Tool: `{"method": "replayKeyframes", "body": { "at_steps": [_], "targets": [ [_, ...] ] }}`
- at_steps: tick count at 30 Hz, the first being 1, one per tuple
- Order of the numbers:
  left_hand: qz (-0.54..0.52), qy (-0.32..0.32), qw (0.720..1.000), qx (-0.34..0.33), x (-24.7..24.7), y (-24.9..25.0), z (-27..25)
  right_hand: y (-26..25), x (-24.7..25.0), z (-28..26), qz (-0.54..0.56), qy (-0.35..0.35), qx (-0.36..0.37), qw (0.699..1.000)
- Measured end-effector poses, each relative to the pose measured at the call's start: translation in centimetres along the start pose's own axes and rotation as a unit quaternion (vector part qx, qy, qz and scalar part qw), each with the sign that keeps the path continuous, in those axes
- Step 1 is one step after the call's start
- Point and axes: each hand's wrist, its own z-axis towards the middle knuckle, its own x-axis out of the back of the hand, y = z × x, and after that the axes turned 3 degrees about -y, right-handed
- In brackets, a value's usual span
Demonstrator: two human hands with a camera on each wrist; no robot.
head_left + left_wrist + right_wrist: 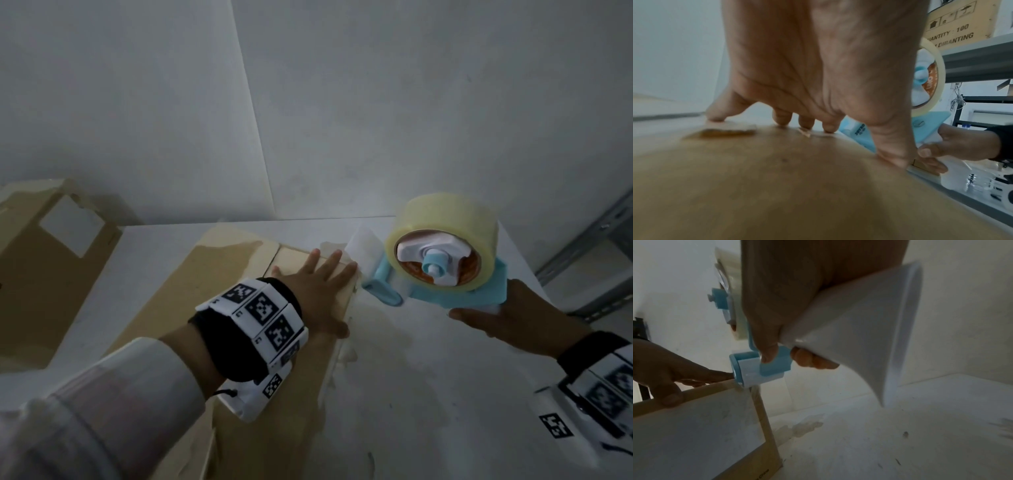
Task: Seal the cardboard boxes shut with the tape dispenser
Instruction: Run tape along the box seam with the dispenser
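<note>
A brown cardboard box (239, 274) lies on the white table, flaps down. My left hand (322, 274) presses flat on its top near the far right corner, fingers straight and spread (783, 118). My right hand (507, 322) grips the white handle (859, 337) of a light-blue tape dispenser (442, 253) carrying a pale yellow tape roll. The dispenser's front roller (756, 369) sits at the box's top corner, just beyond my left fingertips. A strip of clear tape (755, 394) runs down the box's corner edge below it. The box's side (694, 426) looks pale in the right wrist view.
A second cardboard box (51, 274) with a white label stands at the left by the wall. The white table (428, 377) spreads out to the right of the box, stained. A grey metal shelf (589, 246) stands at the right; a printed carton (962, 24) sits on it.
</note>
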Motion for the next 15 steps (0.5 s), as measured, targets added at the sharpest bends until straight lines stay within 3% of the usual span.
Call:
{"method": "replayKeyframes", "body": {
  "at_steps": [6,12,15],
  "targets": [
    [0.012,-0.004,1.000,-0.002,0.2,0.0,0.3,-0.1,-0.4,-1.1,0.025,0.003,-0.004,1.000],
    [0.011,-0.001,1.000,-0.013,0.2,-0.1,0.3,2.4,-1.7,-0.5,-0.039,0.047,0.011,0.998],
    [0.007,-0.002,1.000,-0.014,0.2,-0.2,0.1,3.0,-2.4,-0.8,-0.014,0.074,0.022,0.997]
  ]
}}
